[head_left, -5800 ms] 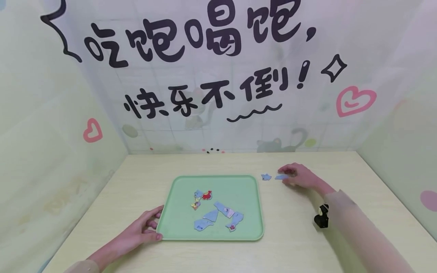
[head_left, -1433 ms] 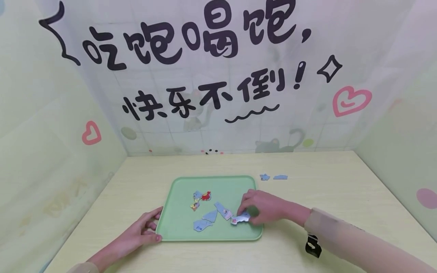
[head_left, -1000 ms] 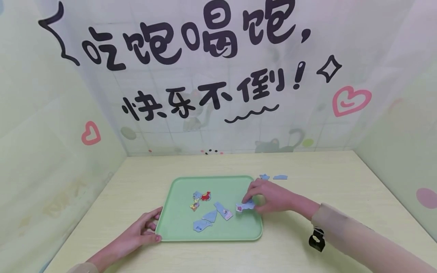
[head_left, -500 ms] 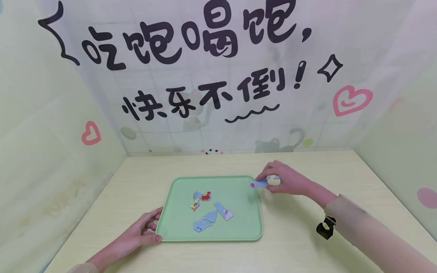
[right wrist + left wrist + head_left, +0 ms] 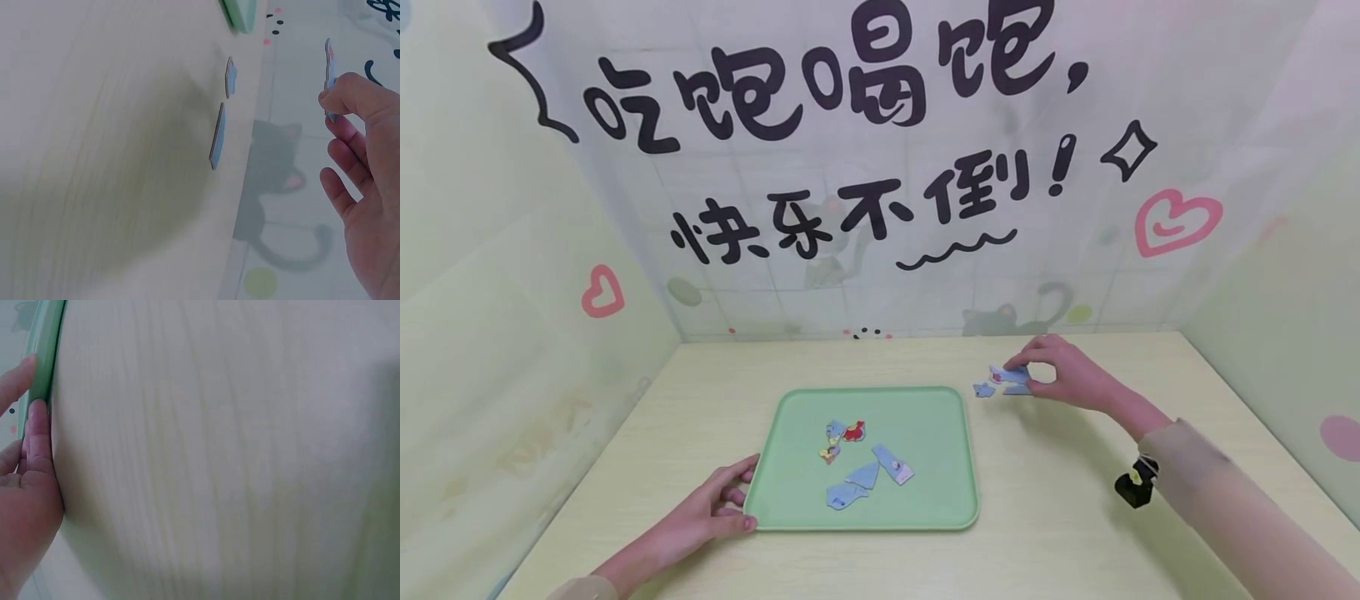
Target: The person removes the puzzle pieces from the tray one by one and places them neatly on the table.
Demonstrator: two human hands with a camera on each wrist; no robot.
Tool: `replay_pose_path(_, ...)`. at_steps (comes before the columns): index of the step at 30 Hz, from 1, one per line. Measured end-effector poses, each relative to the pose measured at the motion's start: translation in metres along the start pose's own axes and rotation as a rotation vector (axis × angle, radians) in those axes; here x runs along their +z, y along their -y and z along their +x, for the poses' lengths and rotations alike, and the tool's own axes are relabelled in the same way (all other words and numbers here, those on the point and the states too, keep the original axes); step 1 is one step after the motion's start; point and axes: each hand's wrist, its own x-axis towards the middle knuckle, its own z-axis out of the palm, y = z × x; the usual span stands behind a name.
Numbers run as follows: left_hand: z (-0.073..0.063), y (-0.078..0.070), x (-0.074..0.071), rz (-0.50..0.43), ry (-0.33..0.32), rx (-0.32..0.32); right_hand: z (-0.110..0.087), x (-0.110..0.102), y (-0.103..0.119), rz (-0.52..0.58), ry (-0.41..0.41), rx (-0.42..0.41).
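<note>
My right hand [image 5: 1071, 372] pinches a pale blue puzzle piece with a pink patch [image 5: 1011, 375] between thumb and fingers, seen edge-on in the right wrist view [image 5: 330, 81]. It overlaps two blue pieces lying on the table: a small jagged one [image 5: 983, 390] and a long narrow one [image 5: 1017, 390]. My left hand [image 5: 711, 504] holds the left edge of a green tray [image 5: 925, 417] near its front corner, thumb at the corner. Several pieces remain on the tray: a red one [image 5: 854, 430], small blue and yellow ones beside it, and larger blue ones [image 5: 863, 475] toward the front.
The tray stands on a pale wooden table [image 5: 1060, 517]. Light fabric walls enclose the table at the back and both sides; the back wall [image 5: 820, 300] carries black lettering. A black device [image 5: 1137, 483] sits at my right wrist.
My right hand has lifted the blue-and-pink piece from the tray's right side and carried it back and right, off the tray, to above the two table pieces. My left hand stays put.
</note>
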Motion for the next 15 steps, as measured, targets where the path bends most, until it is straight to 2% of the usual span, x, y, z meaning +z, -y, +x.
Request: replay_pose_path(15,0.0,-0.002,0.0,-0.005,0.0,-0.002,-0.025,-0.005,-0.051,-0.009,-0.015,0.116)
